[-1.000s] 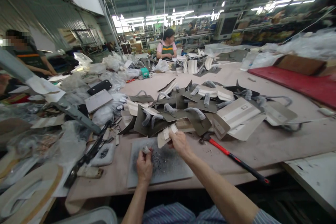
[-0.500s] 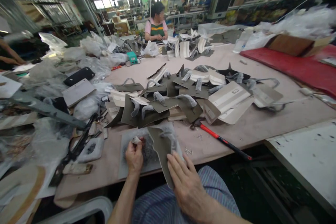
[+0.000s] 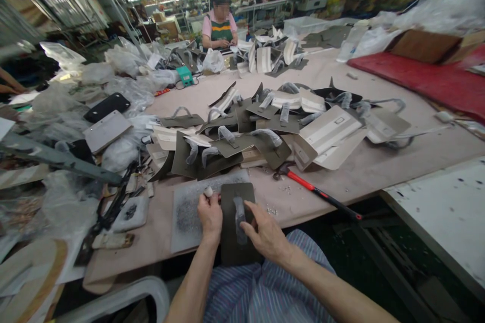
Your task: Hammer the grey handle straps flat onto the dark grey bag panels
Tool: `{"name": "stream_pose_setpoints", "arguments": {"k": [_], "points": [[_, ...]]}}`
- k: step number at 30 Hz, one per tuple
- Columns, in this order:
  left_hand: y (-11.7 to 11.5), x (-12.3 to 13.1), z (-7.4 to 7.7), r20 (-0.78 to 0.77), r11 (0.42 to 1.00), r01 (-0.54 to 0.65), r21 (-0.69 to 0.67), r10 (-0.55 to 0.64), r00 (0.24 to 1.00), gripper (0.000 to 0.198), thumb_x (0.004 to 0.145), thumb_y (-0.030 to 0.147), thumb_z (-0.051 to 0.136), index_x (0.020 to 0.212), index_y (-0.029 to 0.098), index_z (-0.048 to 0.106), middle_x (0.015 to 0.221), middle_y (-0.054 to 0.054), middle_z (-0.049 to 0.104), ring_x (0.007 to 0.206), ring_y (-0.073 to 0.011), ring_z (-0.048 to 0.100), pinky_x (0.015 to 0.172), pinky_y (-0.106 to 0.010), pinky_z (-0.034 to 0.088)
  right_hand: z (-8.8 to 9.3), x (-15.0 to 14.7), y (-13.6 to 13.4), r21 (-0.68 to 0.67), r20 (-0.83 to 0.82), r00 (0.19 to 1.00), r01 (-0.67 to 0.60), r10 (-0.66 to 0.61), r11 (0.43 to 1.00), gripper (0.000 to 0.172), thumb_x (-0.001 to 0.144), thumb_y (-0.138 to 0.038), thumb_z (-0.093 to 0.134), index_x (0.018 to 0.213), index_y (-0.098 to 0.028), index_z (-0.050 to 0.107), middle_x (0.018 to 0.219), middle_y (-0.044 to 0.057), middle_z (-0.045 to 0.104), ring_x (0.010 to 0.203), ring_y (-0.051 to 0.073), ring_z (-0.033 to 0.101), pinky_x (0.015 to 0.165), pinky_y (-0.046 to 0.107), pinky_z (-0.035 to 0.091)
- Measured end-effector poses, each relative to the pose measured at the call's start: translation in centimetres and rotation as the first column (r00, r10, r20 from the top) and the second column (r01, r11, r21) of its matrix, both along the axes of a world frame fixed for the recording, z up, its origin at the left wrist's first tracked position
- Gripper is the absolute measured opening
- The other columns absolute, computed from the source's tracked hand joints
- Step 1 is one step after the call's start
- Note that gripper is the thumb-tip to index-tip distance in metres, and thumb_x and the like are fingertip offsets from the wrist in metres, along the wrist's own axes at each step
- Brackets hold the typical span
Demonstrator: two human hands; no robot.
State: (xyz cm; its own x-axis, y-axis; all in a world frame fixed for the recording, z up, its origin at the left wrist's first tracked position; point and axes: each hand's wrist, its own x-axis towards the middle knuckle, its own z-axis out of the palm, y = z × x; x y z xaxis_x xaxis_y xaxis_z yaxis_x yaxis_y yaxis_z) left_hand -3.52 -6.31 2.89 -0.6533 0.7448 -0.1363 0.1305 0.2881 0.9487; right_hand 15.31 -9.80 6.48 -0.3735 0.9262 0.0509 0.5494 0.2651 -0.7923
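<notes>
A dark olive panel (image 3: 232,202) with a wrapped handle (image 3: 239,214) lies flat on the grey work pad (image 3: 185,212) at the table's near edge, overhanging toward my lap. My right hand (image 3: 267,234) rests on the panel's right side with fingers spread, touching the handle. My left hand (image 3: 210,212) is closed on a small whitish piece (image 3: 208,192) at the panel's left edge. A heap of similar olive and cream panels (image 3: 265,136) lies just beyond.
A red-handled hammer (image 3: 316,193) lies right of the pad. Scissors and dark tools (image 3: 109,212) sit to the left among plastic bags (image 3: 125,75). A person in a pink top (image 3: 219,25) works at the far end. A red mat (image 3: 420,81) covers the right side.
My right hand pulled one olive panel from the heap, turned it and laid it flat on the pad. My left hand kept its small piece and stayed by the pad.
</notes>
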Motion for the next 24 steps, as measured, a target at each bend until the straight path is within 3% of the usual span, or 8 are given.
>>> {"name": "stream_pose_setpoints", "arguments": {"k": [2,4,8,12,16,19,21,24], "points": [[0.2,0.9,0.0,-0.115,1.0,0.003,0.013,-0.002,0.993,0.022,0.085,0.04,0.06,0.085,0.018,0.062,0.082,-0.008,0.073,0.078,-0.0229,0.071,0.074,-0.034,0.055,-0.8,-0.3,1.1,-0.1,-0.032,0.999,-0.016,0.013,0.995,0.056,0.09,-0.029,0.054,0.144,-0.018,0.041,0.116,0.012,0.065,0.085,0.021,0.065,0.084,0.04,0.054],[0.2,1.8,-0.1,-0.129,0.999,-0.005,0.05,0.011,0.992,0.021,0.086,0.039,0.06,0.087,0.018,0.061,0.084,-0.008,0.073,0.082,-0.0238,0.071,0.079,-0.036,0.054,-1.2,-0.5,1.7,-0.132,-0.031,0.999,-0.022,0.018,0.991,0.061,0.09,-0.028,0.051,0.148,-0.016,0.035,0.107,0.01,0.069,0.076,0.019,0.064,0.081,0.038,0.054],[-0.3,3.8,-0.6,0.034,0.991,-0.091,0.097,0.088,0.996,0.023,0.089,0.039,0.055,0.097,0.019,0.06,0.097,-0.011,0.074,0.093,-0.0234,0.072,0.085,-0.036,0.054,-1.6,-0.9,2.3,-0.012,0.075,0.997,-0.023,0.024,1.0,0.062,0.09,-0.021,0.04,0.15,-0.008,0.032,0.117,0.017,0.067,0.09,0.024,0.066,0.087,0.041,0.05],[-1.0,5.3,-0.4,-0.028,0.992,-0.098,0.08,0.1,0.995,0.026,0.088,0.041,0.057,0.1,0.019,0.062,0.102,-0.011,0.073,0.095,-0.0237,0.07,0.086,-0.035,0.053,-1.8,-0.5,2.9,0.037,0.187,0.982,-0.029,0.021,0.999,0.062,0.088,-0.02,0.036,0.148,-0.004,0.034,0.118,0.02,0.066,0.092,0.026,0.065,0.088,0.04,0.047],[-0.2,4.1,1.2,-0.099,0.997,-0.029,0.077,0.037,0.994,0.029,0.086,0.041,0.06,0.102,0.018,0.065,0.096,-0.008,0.073,0.088,-0.0216,0.069,0.08,-0.031,0.052,-1.3,0.1,3.1,-0.027,0.259,0.965,-0.031,0.037,0.999,0.057,0.091,-0.026,0.041,0.147,-0.011,0.039,0.097,0.012,0.072,0.084,0.025,0.065,0.081,0.036,0.046],[1.7,2.5,2.6,-0.149,0.992,0.073,0.1,-0.058,0.987,0.027,0.084,0.04,0.064,0.096,0.017,0.068,0.089,-0.005,0.072,0.085,-0.0196,0.066,0.08,-0.029,0.051,-0.7,-0.3,3.1,-0.062,0.31,0.951,0.026,-0.006,0.998,0.053,0.095,-0.039,0.044,0.141,-0.014,0.047,0.095,0.013,0.073,0.086,0.027,0.067,0.081,0.037,0.046],[3.1,2.1,2.9,-0.083,0.977,0.169,0.128,-0.16,0.984,0.027,0.081,0.04,0.068,0.095,0.016,0.069,0.085,-0.004,0.071,0.081,-0.0177,0.065,0.078,-0.028,0.051,-0.6,-0.8,3.1,-0.094,0.305,0.951,0.08,-0.048,0.992,0.05,0.097,-0.043,0.044,0.136,-0.014,0.051,0.098,0.014,0.073,0.089,0.028,0.069,0.081,0.036,0.046],[4.8,2.6,2.4,0.152,0.944,0.251,0.214,-0.286,0.946,0.038,0.077,0.04,0.072,0.105,0.014,0.067,0.085,-0.004,0.07,0.076,-0.0157,0.066,0.075,-0.029,0.054,-0.7,-1.7,3.0,-0.161,0.227,0.971,0.113,-0.075,0.98,0.045,0.1,-0.042,0.039,0.133,-0.014,0.052,0.097,0.014,0.075,0.091,0.026,0.071,0.081,0.033,0.047]]}}
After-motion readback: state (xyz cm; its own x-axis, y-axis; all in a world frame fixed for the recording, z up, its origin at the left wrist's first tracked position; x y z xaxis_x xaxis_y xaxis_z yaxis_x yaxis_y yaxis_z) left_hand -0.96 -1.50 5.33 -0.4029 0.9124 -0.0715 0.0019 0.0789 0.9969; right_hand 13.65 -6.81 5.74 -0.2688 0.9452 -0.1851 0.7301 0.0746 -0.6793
